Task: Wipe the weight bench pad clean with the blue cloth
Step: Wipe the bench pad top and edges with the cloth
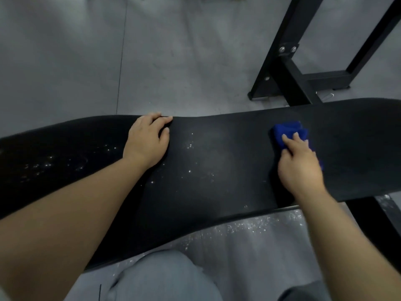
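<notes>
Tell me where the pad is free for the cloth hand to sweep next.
Widest free stretch: the speckled middle of the pad, between the left hand and the blue cloth under the right hand. Also bare: the pad's end to the right of the cloth. Crowded: left of centre, where the left hand and forearm cross the pad.

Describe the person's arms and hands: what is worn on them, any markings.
Both arms are bare as far as the picture shows: no sleeve on the left arm or the right arm. The left hand and right hand wear no gloves, and no watch, bracelet, ring or marking is visible. The right hand is slightly blurred, so fine detail there cannot be told.
</notes>
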Available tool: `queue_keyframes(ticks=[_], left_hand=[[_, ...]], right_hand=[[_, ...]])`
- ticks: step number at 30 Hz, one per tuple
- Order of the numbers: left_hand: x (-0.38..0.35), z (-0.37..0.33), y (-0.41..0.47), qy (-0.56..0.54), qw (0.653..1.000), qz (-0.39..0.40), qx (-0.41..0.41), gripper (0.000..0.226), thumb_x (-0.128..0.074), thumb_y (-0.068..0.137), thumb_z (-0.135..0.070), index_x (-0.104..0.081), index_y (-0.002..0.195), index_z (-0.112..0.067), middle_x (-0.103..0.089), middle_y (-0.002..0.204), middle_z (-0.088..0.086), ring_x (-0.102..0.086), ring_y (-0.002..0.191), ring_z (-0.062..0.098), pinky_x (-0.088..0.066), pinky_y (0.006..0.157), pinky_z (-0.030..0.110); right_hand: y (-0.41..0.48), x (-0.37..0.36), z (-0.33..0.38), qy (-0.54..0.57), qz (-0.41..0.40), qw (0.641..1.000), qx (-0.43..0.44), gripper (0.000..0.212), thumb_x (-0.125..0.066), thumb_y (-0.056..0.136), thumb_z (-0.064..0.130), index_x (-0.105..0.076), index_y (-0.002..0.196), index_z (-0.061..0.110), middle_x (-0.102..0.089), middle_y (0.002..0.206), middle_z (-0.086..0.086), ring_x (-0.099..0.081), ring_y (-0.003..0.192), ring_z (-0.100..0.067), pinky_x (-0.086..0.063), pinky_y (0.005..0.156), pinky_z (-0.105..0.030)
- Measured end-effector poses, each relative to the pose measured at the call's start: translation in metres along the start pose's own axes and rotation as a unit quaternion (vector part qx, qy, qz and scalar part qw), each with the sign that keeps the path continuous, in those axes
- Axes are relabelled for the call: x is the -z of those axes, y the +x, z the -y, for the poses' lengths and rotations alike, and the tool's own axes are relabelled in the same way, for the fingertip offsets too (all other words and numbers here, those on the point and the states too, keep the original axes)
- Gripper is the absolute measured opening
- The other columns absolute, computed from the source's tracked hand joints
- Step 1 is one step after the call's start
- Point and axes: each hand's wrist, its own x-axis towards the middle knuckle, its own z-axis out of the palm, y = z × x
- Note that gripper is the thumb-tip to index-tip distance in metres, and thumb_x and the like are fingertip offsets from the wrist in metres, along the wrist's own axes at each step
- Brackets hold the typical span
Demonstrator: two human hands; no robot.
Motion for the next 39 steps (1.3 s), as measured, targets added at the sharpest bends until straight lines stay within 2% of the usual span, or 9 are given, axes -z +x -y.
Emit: queue_keyframes(ticks=[4, 9, 16, 18, 22, 26, 32, 35, 39], left_hand=[[-0.001, 0.0, 0.0, 0.0, 1.0, 0.008, -0.021, 0.038, -0.043, 0.096, -0.026, -0.056, 0.132, -0.026, -0.049, 0.139, 0.005, -0.04, 0.13, 0.024, -0.029, 0.111, 0.042], [0.0, 0.001, 0.001, 0.009, 0.998, 0.024, -0.05, 0.039, -0.041, 0.097, -0.022, -0.055, 0.134, -0.024, -0.048, 0.143, 0.004, -0.039, 0.133, 0.023, -0.028, 0.113, 0.043], [0.0, 0.001, 0.001, -0.005, 0.998, 0.03, -0.046, 0.04, -0.038, 0.098, -0.017, -0.054, 0.134, -0.024, -0.046, 0.145, 0.003, -0.035, 0.138, 0.023, -0.024, 0.115, 0.041], [0.0, 0.0, 0.002, 0.001, 0.998, 0.033, -0.049, 0.04, -0.037, 0.098, -0.017, -0.054, 0.134, -0.024, -0.046, 0.146, 0.002, -0.035, 0.138, 0.022, -0.024, 0.115, 0.041], [0.002, -0.005, 0.001, 0.012, 0.999, 0.028, -0.035, 0.044, -0.037, 0.096, -0.012, -0.056, 0.132, -0.026, -0.048, 0.144, 0.003, -0.039, 0.133, 0.028, -0.027, 0.112, 0.043], [0.004, -0.006, -0.001, 0.032, 0.999, 0.042, -0.005, 0.047, -0.037, 0.094, -0.012, -0.054, 0.134, -0.031, -0.047, 0.145, 0.0, -0.04, 0.126, 0.032, -0.029, 0.11, 0.044], [0.004, -0.012, -0.005, 0.019, 0.999, 0.041, 0.029, 0.048, -0.037, 0.095, -0.013, -0.051, 0.135, -0.034, -0.045, 0.144, 0.003, -0.036, 0.128, 0.029, -0.031, 0.109, 0.041], [0.003, -0.02, -0.011, 0.021, 0.997, 0.05, 0.047, 0.049, -0.035, 0.096, -0.013, -0.046, 0.14, -0.03, -0.038, 0.15, 0.004, -0.031, 0.135, 0.028, -0.023, 0.113, 0.038], [0.009, -0.04, -0.017, 0.004, 0.988, 0.132, 0.077, 0.05, -0.031, 0.101, -0.032, -0.028, 0.149, -0.02, -0.019, 0.158, 0.007, -0.011, 0.147, 0.023, -0.007, 0.119, 0.038]], right_hand=[[-0.045, -0.04, 0.057, -0.087, -0.028, 0.994, 0.065, 0.05, -0.036, 0.08, 0.016, -0.055, 0.126, 0.014, -0.047, 0.141, -0.013, -0.041, 0.128, -0.039, -0.036, 0.102, -0.049], [-0.08, -0.036, 0.055, -0.028, 0.102, 0.962, 0.254, 0.043, -0.045, 0.094, 0.024, -0.049, 0.137, 0.028, -0.035, 0.152, 0.004, -0.025, 0.143, -0.019, -0.012, 0.117, -0.031], [-0.032, 0.023, -0.034, -0.008, -0.006, 1.0, 0.007, 0.036, -0.043, 0.097, 0.018, -0.055, 0.131, 0.017, -0.036, 0.152, -0.003, -0.02, 0.145, -0.026, -0.01, 0.119, -0.041], [-0.042, 0.01, -0.023, -0.018, -0.05, 0.998, -0.025, 0.037, -0.04, 0.094, 0.014, -0.059, 0.126, 0.011, -0.043, 0.147, -0.012, -0.031, 0.138, -0.037, -0.022, 0.115, -0.048], [-0.094, -0.033, 0.043, -0.026, -0.032, 0.995, 0.088, 0.033, -0.046, 0.075, 0.011, -0.068, 0.1, 0.014, -0.061, 0.123, -0.015, -0.054, 0.112, -0.041, -0.045, 0.092, -0.05], [-0.133, -0.042, 0.053, 0.042, 0.046, 0.97, 0.236, 0.037, -0.052, 0.081, 0.011, -0.068, 0.113, 0.021, -0.058, 0.135, -0.004, -0.047, 0.13, -0.029, -0.027, 0.109, -0.039], [-0.071, 0.009, -0.047, 0.05, -0.07, 0.99, 0.109, 0.038, -0.044, 0.088, 0.013, -0.065, 0.12, 0.014, -0.053, 0.139, -0.008, -0.041, 0.135, -0.029, -0.025, 0.115, -0.045], [-0.076, -0.002, -0.038, 0.069, -0.105, 0.991, 0.04, 0.041, -0.042, 0.085, 0.011, -0.064, 0.119, 0.01, -0.051, 0.14, -0.013, -0.037, 0.136, -0.033, -0.022, 0.115, -0.046], [-0.109, -0.033, 0.008, 0.043, -0.056, 0.984, 0.166, 0.039, -0.047, 0.08, 0.01, -0.067, 0.113, 0.015, -0.057, 0.134, -0.01, -0.045, 0.131, -0.036, -0.03, 0.107, -0.046]])
